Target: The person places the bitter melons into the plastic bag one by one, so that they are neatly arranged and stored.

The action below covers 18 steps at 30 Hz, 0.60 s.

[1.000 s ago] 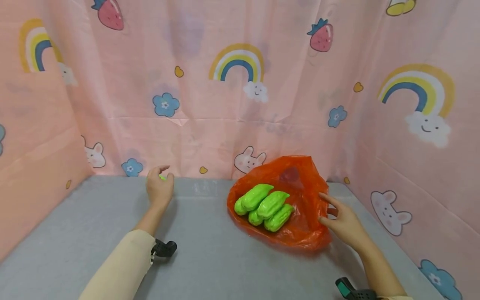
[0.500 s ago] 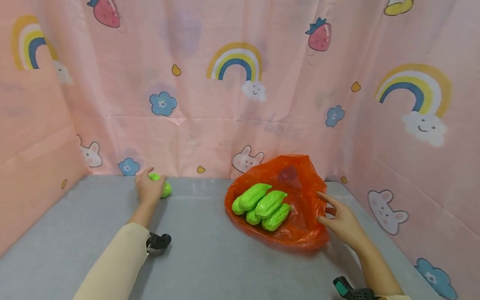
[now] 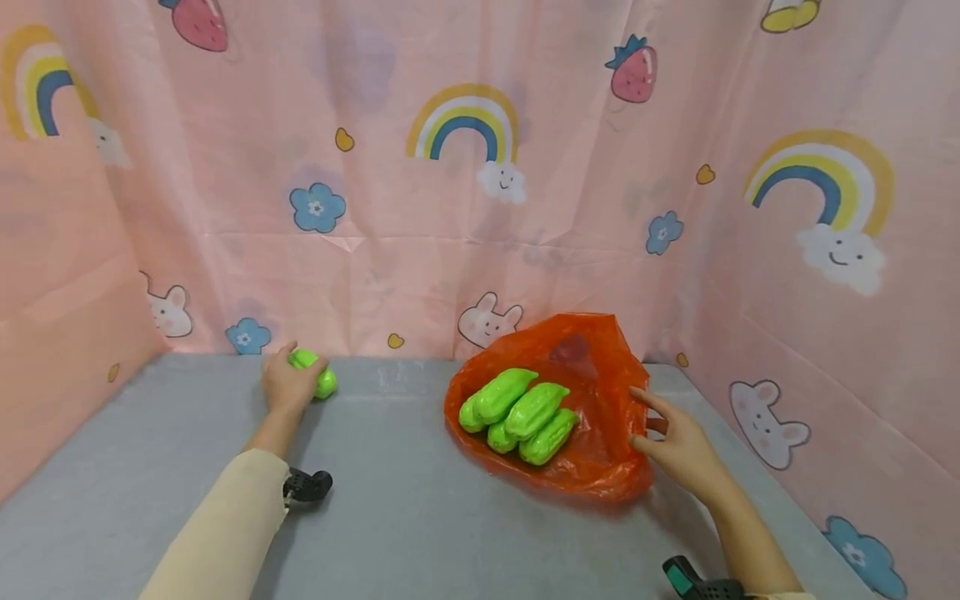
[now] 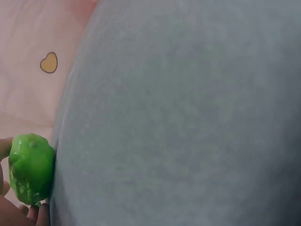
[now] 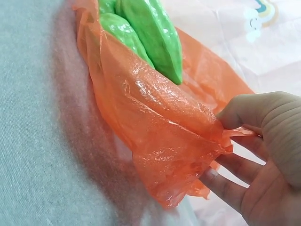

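Note:
At the back left of the table in the head view, my left hand (image 3: 288, 385) has its thumb and fingers around a green bitter melon (image 3: 325, 384). The left wrist view shows this bumpy bitter melon (image 4: 32, 167) close to the table surface; whether it rests there I cannot tell. On the right stands a red-orange plastic bag (image 3: 592, 471) with its mouth spread wide. Several more green bitter melons (image 3: 536, 411) lie piled inside it. My right hand (image 3: 686, 446) pinches the bag's right edge, its thumb and fingers on the film in the right wrist view.
Grey cloth covers the table (image 3: 390, 500). A pink printed curtain (image 3: 375, 283) hangs along its back and both sides, close behind the bag and the left hand. Both wrists wear black devices (image 3: 306, 485).
My left hand has shifted a little left and turned, so more of the bitter melon shows. My right hand keeps its hold on the bag. The head view has swung slightly.

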### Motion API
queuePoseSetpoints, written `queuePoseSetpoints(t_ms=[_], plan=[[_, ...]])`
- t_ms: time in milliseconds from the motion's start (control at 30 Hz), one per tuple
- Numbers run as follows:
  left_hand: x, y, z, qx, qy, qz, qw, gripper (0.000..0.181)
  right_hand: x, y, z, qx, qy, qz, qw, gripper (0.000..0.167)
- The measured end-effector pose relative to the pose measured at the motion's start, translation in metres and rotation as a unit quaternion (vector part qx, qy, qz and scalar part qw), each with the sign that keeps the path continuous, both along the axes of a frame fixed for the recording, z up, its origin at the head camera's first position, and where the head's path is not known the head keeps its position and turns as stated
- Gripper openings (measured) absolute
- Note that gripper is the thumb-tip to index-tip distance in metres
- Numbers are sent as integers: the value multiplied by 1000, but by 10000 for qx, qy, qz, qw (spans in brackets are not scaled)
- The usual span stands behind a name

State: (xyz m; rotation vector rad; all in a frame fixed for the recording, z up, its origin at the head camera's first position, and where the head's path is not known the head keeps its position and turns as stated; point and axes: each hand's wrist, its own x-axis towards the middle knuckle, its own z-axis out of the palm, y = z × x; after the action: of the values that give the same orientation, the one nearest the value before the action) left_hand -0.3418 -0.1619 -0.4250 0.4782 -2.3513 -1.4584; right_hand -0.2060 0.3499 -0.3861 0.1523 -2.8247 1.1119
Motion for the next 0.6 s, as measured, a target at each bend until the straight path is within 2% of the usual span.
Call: queuePoseSetpoints(t_ms=[133,267,433,600], plan=[[-1,0,-2,-162,-76,-78,9998,65,1,1,-1,-20,-11,-48,10000,70],[2,-3,0,-89,-127,-189,9997,61,1,0,-1,-20,4,-39,10000,70],[5,-4,3,159,-173,-222,9995,60,2,0,-2,-26,-31,-30,10000,70],[5,-5,4,490,27,-220,9986,59,1,1,-2,-43,-19,3,10000,70]])
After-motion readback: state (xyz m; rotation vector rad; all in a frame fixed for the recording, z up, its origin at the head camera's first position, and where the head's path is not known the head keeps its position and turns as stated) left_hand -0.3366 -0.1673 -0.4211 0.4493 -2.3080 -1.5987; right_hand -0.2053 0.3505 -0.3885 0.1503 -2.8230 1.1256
